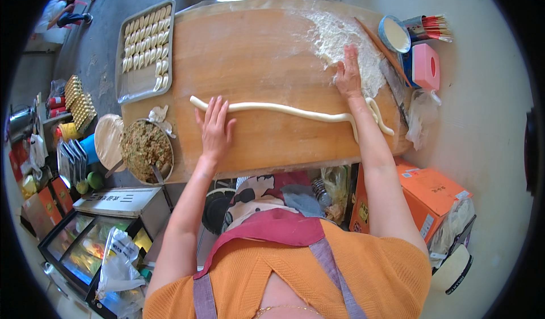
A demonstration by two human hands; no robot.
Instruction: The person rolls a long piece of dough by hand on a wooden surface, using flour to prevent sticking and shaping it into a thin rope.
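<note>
A long white rope of dough (281, 107) stretches across the wooden board (247, 59). Near the rope's left end, my left hand (215, 127) rests flat on it with fingers spread. My right hand (349, 74) lies palm down at the lower edge of a heap of loose flour (336, 29), its thumb apart. The right forearm hides part of the rope, which bends towards me there; a looped length of dough (382, 123) shows just beyond the arm. A metal tray (138, 85) at the far left holds rows of dumplings (147, 40).
A bowl of minced filling (144, 148) with a metal utensil stands at the board's left corner. Along the right edge lie a wooden rolling pin (383, 51), a long blade (392, 82) and a bowl of white powder (395, 34). Orange boxes (434, 187) stand below right.
</note>
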